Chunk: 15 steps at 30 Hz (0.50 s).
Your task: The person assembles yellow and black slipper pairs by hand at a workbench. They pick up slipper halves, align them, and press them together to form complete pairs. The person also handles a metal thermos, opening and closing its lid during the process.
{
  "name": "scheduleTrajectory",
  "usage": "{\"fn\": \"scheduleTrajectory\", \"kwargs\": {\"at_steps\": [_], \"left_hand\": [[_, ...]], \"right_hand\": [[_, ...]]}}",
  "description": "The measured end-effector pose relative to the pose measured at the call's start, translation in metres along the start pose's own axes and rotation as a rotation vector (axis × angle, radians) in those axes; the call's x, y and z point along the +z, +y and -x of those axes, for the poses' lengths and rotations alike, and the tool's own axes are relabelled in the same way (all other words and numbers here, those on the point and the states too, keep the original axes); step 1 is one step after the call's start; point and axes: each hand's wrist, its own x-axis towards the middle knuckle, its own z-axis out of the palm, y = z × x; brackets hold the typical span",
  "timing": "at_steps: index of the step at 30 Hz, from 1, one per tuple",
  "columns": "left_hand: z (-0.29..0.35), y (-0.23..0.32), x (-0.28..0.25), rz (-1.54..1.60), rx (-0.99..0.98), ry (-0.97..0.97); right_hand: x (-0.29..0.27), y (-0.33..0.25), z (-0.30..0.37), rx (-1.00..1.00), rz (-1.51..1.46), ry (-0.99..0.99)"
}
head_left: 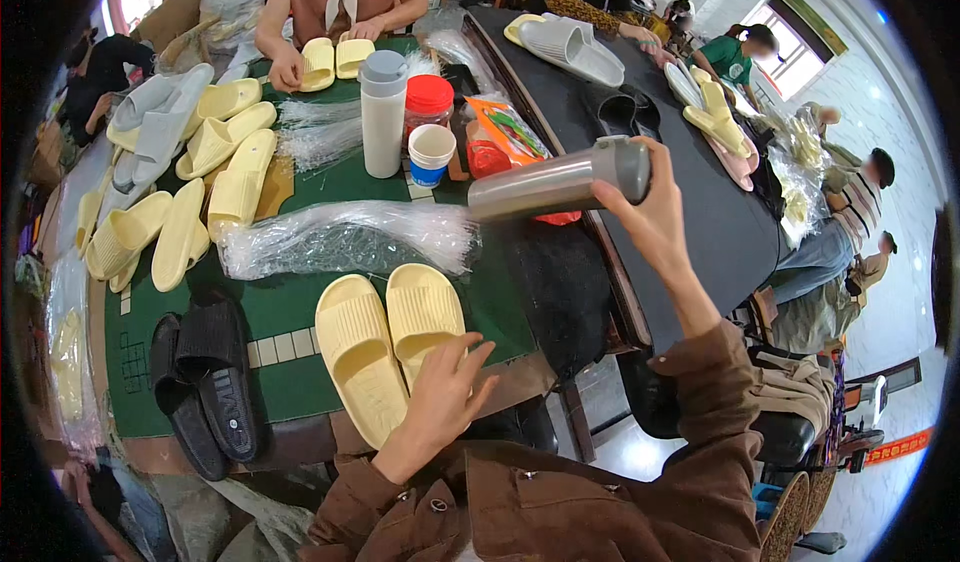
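My right hand (652, 217) is wrapped round the dark lid end of a grey metallic tumbler (535, 184). The tumbler is held up on its side above the table's right edge, its base pointing left. Below it to the left, a pair of pale yellow slide slippers, the left one (352, 347) and the right one (424, 300), lies at the near edge of the green tabletop (290, 312). Over the right slipper's lower part, my left hand (440, 397) has its fingers apart and holds nothing; whether it touches the slipper I cannot tell.
Clear plastic ties (350, 242) lie beyond the slippers. Black slippers (215, 362) and more yellow slippers (240, 177) are at left. A white bottle (384, 127), paper cup (430, 152) and red-lidded jar (428, 97) stand farther back. Across the table, a person handles yellow slippers. A dark table (680, 222) adjoins.
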Motion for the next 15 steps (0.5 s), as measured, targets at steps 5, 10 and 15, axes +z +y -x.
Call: {"fn": "scheduleTrajectory", "kwargs": {"at_steps": [5,10,15], "left_hand": [[0.008,-0.019,0.003,0.035,-0.029,-0.014],[0.015,-0.027,0.014,0.005,0.002,0.017],[0.017,-0.03,0.02,-0.074,0.001,-0.002]], "right_hand": [[0.034,0.041,-0.009,0.079,0.013,0.072],[0.048,0.055,-0.013,0.076,0.074,0.087],[0.046,0.056,-0.025,0.047,0.142,0.004]]}}
